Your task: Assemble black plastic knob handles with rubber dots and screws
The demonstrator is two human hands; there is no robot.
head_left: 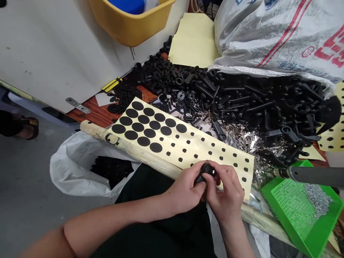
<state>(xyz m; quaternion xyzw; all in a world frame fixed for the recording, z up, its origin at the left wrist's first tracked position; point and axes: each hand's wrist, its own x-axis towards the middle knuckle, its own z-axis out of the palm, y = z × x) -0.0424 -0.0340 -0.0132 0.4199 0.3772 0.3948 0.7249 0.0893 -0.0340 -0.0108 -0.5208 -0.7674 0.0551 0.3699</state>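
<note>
My left hand [186,188] is closed around a black plastic handle part [206,170] with a round end, held over the near edge of a sticker sheet. The fingers of my right hand [227,188] are bent and pinch the same part from the right. A small bright spot shows on its round end; whether it is a metal piece I cannot tell. Beneath lies the pale yellow sticker sheet [215,168], bearing large black discs at its left and small black dots across the rest.
Behind the sheet spreads a heap of black plastic parts [242,96], with small metal clips [249,139] before it. At right are a green basket [292,215] of small metal pieces and a grey-handled tool [317,175]. A white sack [268,39], yellow bin [134,27] and white bag [67,172] surround these.
</note>
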